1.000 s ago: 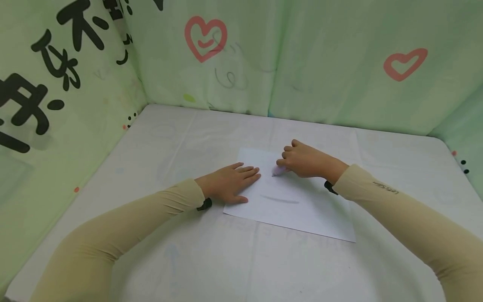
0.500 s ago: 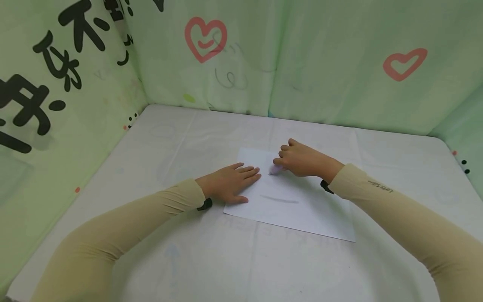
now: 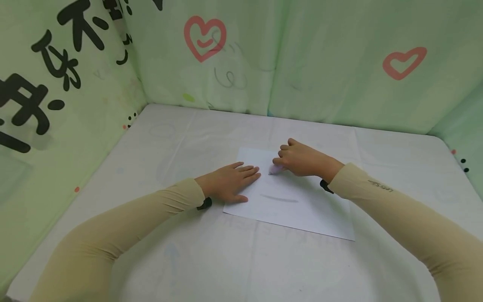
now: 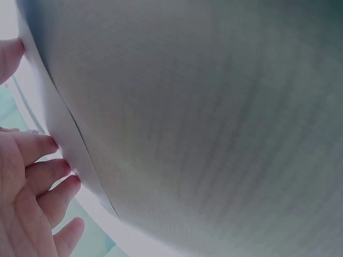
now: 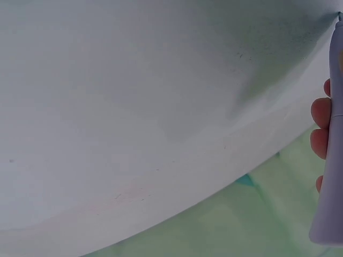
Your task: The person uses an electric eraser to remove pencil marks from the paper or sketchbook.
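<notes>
A white sheet of paper (image 3: pixel 320 222) lies on the table. My left hand (image 3: pixel 230 182) rests on its left side with the fingers straight and spread; in the left wrist view its fingertips (image 4: pixel 59 184) touch the surface. My right hand (image 3: pixel 303 159) grips a thick lavender pen-shaped tool (image 3: pixel 277 169), tilted, its thin tip at the paper just right of the left fingertips. The right wrist view shows the smooth tool (image 5: pixel 331 160) at the right edge, with several fingertips around it. A faint grey curved streak (image 3: pixel 279 199) lies on the paper nearer the body.
The paper lies on a white-covered table (image 3: pixel 181 260). Behind it hangs a pale green curtain (image 3: pixel 320 63) with red hearts, and a similar curtain with black lettering stands at the left. A black wrist strap (image 3: pixel 326 186) shows under the right sleeve.
Over the last second my right hand and the lavender tool have shifted slightly left and away from the body, with almost no motion in the last half second. My left hand stays put.
</notes>
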Available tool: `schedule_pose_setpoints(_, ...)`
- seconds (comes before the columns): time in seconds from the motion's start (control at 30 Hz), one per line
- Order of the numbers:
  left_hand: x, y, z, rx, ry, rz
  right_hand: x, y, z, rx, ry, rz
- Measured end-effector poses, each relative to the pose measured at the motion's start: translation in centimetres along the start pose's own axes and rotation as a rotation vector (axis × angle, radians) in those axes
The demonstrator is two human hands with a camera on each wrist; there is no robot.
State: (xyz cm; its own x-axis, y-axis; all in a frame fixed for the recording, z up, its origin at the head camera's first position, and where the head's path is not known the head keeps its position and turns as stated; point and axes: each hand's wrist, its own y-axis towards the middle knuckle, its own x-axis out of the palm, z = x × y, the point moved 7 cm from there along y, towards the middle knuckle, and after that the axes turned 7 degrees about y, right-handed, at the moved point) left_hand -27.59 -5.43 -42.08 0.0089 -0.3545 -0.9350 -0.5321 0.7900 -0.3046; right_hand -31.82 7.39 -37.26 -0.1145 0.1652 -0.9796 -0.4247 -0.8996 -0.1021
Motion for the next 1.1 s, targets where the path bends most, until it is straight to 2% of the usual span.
schedule_pose_setpoints(0.4,0.0,0.1,-0.1,-0.014,-0.001,-0.019,-0.1,-0.9,-0.2,-0.012,0.005,0.001)
schedule_pose_setpoints(1.1,-0.1,-0.1,0.0,-0.012,-0.014,-0.016,-0.3,-1.1,-0.8,-0.032,-0.002,-0.002)
